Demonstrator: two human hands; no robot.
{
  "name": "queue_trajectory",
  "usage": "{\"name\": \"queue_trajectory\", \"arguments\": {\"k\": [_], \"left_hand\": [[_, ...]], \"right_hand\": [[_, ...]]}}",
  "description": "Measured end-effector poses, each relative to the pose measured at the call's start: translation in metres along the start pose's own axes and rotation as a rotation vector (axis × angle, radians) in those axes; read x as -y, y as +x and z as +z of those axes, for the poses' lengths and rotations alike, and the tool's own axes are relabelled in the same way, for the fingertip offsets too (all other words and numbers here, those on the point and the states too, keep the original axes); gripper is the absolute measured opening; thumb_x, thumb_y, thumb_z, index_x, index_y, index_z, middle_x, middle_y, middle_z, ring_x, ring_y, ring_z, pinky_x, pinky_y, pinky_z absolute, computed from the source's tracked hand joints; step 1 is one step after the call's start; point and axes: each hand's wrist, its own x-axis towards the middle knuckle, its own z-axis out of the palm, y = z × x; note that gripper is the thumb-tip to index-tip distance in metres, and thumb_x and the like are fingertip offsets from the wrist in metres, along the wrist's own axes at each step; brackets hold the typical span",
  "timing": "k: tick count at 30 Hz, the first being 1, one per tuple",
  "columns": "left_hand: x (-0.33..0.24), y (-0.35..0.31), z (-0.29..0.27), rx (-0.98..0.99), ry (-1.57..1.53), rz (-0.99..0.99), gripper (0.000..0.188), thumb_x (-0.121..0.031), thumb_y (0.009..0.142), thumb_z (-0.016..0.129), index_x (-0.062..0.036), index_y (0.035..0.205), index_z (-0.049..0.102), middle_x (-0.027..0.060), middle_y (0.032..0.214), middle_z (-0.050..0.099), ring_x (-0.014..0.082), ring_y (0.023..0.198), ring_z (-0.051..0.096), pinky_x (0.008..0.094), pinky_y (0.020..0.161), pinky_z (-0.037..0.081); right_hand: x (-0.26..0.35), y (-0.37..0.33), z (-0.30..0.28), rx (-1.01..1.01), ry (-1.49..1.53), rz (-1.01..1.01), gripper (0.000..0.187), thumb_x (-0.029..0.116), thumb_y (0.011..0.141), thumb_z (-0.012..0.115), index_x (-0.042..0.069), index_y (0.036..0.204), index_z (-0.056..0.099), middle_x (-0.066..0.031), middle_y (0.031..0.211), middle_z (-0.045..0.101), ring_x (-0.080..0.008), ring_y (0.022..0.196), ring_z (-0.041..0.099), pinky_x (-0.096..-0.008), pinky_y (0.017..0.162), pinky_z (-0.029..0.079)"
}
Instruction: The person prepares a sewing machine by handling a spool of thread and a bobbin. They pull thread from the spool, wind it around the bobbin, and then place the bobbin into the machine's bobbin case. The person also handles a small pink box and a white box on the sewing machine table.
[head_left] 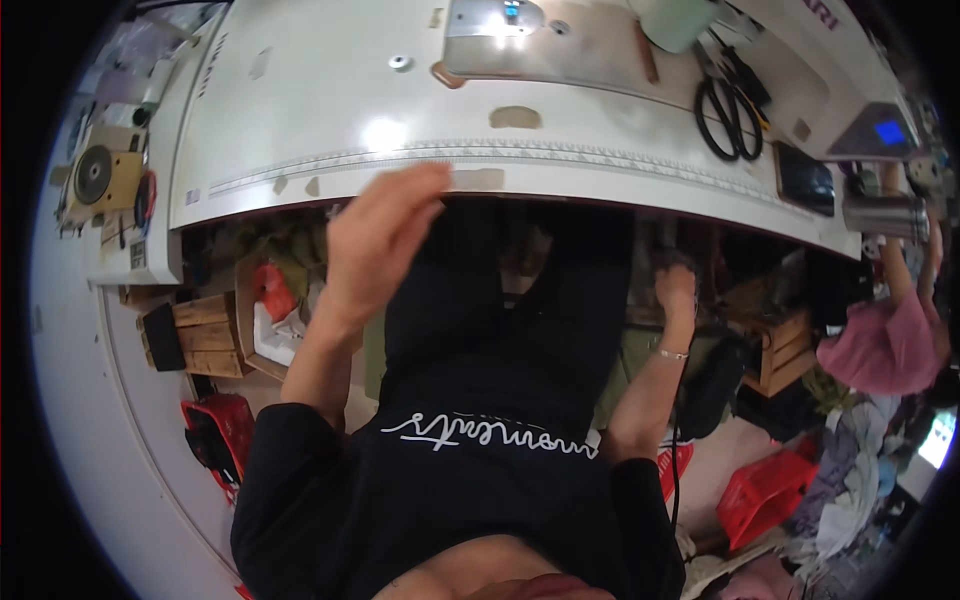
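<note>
The left hand (365, 255) is blurred; its fingers (405, 190) smear together, and whether their tips touch the counter (330, 105) cannot be told. At right, the right hand (676, 288) lies below the counter's near edge in poor light, so anything under its fingers is indistinct. The lower legs (590, 255) vanish beneath the counter. At the far side, the metal plate (560, 58) and the pale green container (672, 22) are cut off by the view's edge. At far right, a steel cup (885, 216) partly hides a co-worker's arm (893, 268). The bright screen (940, 440), near right, is clipped and unreadable.
</note>
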Motion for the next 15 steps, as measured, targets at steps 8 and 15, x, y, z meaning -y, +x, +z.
{"name": "queue_trajectory", "arguments": {"k": [8,15], "left_hand": [[-0.028,-0.01,0.082,0.524,-0.74,-0.268,0.014,-0.004,0.095,0.051,-0.0002,0.105,0.061,0.0096,0.091,0.061,0.0185,0.081,0.062,0.0284,0.073,0.05],[-0.033,0.013,0.184,0.587,-0.699,-0.324,0.023,-0.016,0.1,0.048,0.0022,0.107,0.061,0.013,0.081,0.068,0.0189,0.081,0.07,0.0314,0.074,0.053]], "right_hand": [[0.035,-0.033,-0.018,0.047,1.332,-0.207,0.067,0.04,0.098,0.057,0.007,0.151,0.033,-0.0176,0.153,0.037,-0.0336,0.138,0.039,-0.0447,0.109,0.039],[0.076,-0.073,-0.023,0.365,2.035,-0.433,0.091,0.071,0.091,0.046,0.016,0.157,0.018,-0.0085,0.152,0.035,-0.0274,0.14,0.034,-0.051,0.109,0.036]]}}
